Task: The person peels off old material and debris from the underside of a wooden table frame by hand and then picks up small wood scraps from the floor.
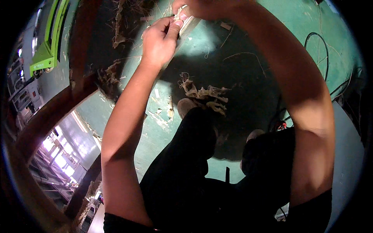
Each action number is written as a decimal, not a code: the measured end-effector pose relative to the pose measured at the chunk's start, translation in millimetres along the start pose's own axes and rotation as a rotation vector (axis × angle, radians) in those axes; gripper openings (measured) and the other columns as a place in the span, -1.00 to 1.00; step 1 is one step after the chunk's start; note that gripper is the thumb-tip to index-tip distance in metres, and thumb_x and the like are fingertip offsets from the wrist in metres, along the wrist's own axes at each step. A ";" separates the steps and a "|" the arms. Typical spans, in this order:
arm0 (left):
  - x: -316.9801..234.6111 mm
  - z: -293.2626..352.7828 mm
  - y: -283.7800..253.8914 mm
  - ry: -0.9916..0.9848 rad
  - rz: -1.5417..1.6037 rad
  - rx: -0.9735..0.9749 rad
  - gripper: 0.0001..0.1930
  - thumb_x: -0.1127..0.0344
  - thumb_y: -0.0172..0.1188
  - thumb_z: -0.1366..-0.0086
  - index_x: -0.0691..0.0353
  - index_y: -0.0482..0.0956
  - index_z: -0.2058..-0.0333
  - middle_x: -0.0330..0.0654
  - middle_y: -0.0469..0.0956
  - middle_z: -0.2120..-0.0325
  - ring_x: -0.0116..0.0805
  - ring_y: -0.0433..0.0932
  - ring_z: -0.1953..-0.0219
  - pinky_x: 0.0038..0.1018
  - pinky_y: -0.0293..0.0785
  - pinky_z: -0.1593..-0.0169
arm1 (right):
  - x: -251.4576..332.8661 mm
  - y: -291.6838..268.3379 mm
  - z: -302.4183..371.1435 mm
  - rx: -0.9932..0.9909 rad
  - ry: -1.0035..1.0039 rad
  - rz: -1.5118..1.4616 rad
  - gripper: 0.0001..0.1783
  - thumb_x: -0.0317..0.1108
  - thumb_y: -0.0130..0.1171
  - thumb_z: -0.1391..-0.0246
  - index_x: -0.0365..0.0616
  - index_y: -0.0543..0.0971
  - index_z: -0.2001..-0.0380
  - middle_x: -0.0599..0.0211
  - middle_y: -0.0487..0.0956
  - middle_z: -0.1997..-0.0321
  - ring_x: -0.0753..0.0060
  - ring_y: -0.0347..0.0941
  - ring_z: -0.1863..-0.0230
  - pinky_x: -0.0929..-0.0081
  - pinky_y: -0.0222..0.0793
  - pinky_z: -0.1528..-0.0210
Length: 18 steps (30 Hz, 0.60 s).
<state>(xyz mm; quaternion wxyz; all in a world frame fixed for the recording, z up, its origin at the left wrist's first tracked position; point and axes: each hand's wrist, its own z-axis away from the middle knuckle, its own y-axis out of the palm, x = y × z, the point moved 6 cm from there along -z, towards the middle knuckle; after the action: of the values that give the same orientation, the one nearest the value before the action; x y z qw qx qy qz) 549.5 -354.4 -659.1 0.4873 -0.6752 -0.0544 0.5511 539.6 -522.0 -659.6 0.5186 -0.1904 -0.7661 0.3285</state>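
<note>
Both arms stretch to the top edge of the head view, where my hands meet. My left hand (pixel 160 42) is closed, its thumb pressed against a pale, ragged strip (pixel 179 14). Right beside it my right hand (pixel 200 8) pinches the same strip, partly cut off by the picture's edge. Just under the fingers a pale, straight-edged bar (pixel 189 25) slants down; most of it is hidden behind my hands, and its material is unclear.
Torn, fibrous scraps (pixel 202 92) lie on the green floor (pixel 159 130) near my shoe (pixel 185 106). Brown beams (pixel 54 110) run along the left, by a bright green metal arm (pixel 44 54). A black cable (pixel 326 50) curves at right.
</note>
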 end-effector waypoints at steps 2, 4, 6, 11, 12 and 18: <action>-9.5 2.3 -1.7 0.034 -0.023 -0.028 -0.63 0.06 0.19 -0.43 0.33 0.65 0.18 -0.07 0.57 0.48 -0.36 0.47 0.43 -0.39 0.44 0.24 | -2.0 -0.3 -1.2 0.085 0.115 -0.057 -0.78 -0.22 0.24 0.08 -0.13 0.69 0.45 0.00 0.63 0.50 -0.03 0.61 0.41 0.10 0.49 0.29; -11.8 1.6 -4.9 -0.004 -0.037 -0.010 -0.67 0.13 0.22 -0.38 0.35 0.63 0.29 0.05 0.58 0.46 -0.08 0.54 0.41 -0.28 0.47 0.24 | 2.0 -1.2 -8.2 0.192 0.189 -0.067 -0.79 -0.23 0.25 0.08 -0.16 0.69 0.49 0.02 0.62 0.53 0.00 0.59 0.45 0.11 0.48 0.31; -9.4 1.7 -7.0 -0.012 -0.027 -0.015 -0.68 0.16 0.21 -0.37 0.37 0.60 0.36 0.12 0.57 0.46 0.07 0.56 0.41 -0.21 0.47 0.24 | 8.9 -3.7 -21.8 0.315 0.222 -0.021 -0.80 -0.27 0.25 0.07 -0.20 0.67 0.54 0.03 0.61 0.55 0.02 0.57 0.48 0.13 0.46 0.34; -12.6 -4.1 -1.9 0.014 0.047 -0.022 -0.66 0.15 0.17 -0.39 0.37 0.58 0.40 0.12 0.55 0.49 0.08 0.54 0.43 -0.18 0.46 0.26 | 4.5 -15.1 -31.0 0.393 0.325 -0.008 -0.84 -0.33 0.33 0.13 -0.21 0.69 0.51 0.03 0.60 0.56 0.11 0.55 0.51 0.20 0.45 0.35; -10.4 -3.3 -1.4 0.000 0.036 -0.027 -0.65 0.15 0.16 -0.39 0.37 0.58 0.40 0.12 0.55 0.49 0.08 0.54 0.43 -0.18 0.45 0.26 | 2.2 -11.6 -34.1 0.411 0.343 -0.033 -0.84 -0.34 0.35 0.15 -0.21 0.70 0.49 0.03 0.61 0.55 0.13 0.55 0.50 0.21 0.45 0.35; -9.4 -4.2 -0.2 -0.022 0.032 -0.056 -0.64 0.15 0.13 -0.40 0.40 0.57 0.40 0.12 0.55 0.53 0.03 0.53 0.45 -0.21 0.45 0.28 | -9.0 5.0 -48.8 0.422 0.182 -0.087 -0.85 -0.33 0.35 0.12 -0.20 0.70 0.52 0.13 0.64 0.52 0.17 0.56 0.45 0.24 0.45 0.33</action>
<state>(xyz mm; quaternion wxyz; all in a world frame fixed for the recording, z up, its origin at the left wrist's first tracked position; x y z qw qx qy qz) 549.3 -362.5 -652.8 0.4587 -0.6833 -0.0642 0.5644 587.7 -509.2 -657.1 0.6275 -0.0735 -0.6380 0.4402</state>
